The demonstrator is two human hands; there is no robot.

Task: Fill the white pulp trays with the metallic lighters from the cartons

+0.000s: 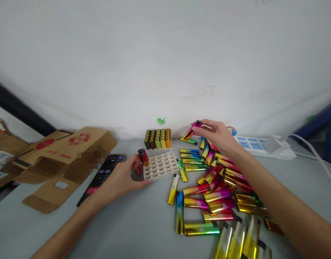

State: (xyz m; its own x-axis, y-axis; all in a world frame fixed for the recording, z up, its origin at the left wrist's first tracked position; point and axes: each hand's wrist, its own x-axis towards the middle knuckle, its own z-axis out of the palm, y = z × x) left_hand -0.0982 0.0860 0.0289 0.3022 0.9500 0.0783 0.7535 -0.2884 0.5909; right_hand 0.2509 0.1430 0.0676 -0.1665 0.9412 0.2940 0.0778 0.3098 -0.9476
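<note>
A white slotted tray (161, 164) lies on the grey table. My left hand (122, 178) rests against its left edge, fingers curled, with red lighters (143, 157) standing at the tray's near-left corner by my fingertips. My right hand (218, 135) hovers above a heap of shiny rainbow-coloured lighters (216, 194) and pinches one pink lighter (191, 130) between thumb and fingers. A filled block of yellow, green and brown lighters (158, 139) stands behind the tray by the wall.
A black phone (102, 178) showing a timer lies left of the tray. Flattened cardboard boxes (60, 154) spread across the left. A white power strip (262, 146) with cables sits at the back right. A white wall rises behind.
</note>
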